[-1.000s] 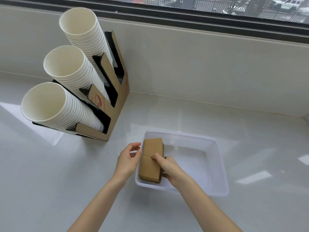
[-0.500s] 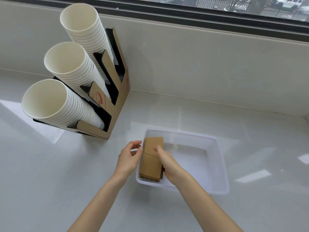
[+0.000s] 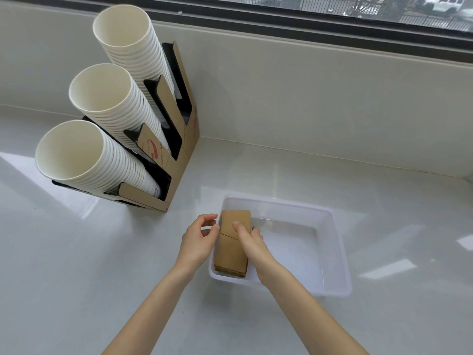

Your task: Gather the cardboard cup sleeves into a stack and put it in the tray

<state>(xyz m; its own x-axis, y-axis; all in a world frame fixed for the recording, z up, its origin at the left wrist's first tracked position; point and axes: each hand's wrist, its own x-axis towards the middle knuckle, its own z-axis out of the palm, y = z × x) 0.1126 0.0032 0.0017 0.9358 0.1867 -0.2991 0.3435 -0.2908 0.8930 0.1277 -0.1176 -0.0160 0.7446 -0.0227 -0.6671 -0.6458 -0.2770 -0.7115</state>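
Your right hand (image 3: 252, 245) has its fingers (image 3: 236, 226) clamped on the stack of cardboard sleeves (image 3: 233, 245), which sits inside the tray (image 3: 335, 252) against its left wall. Your left hand (image 3: 198, 239), fingers loosely apart, touches the stack's left edge just outside the tray on the counter (image 3: 76, 265).

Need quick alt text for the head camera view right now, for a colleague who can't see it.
A stack of brown cardboard cup sleeves sits in the left end of a clear plastic tray, right hand on it, left hand beside the tray. A holder of white paper cups stands behind on the counter.
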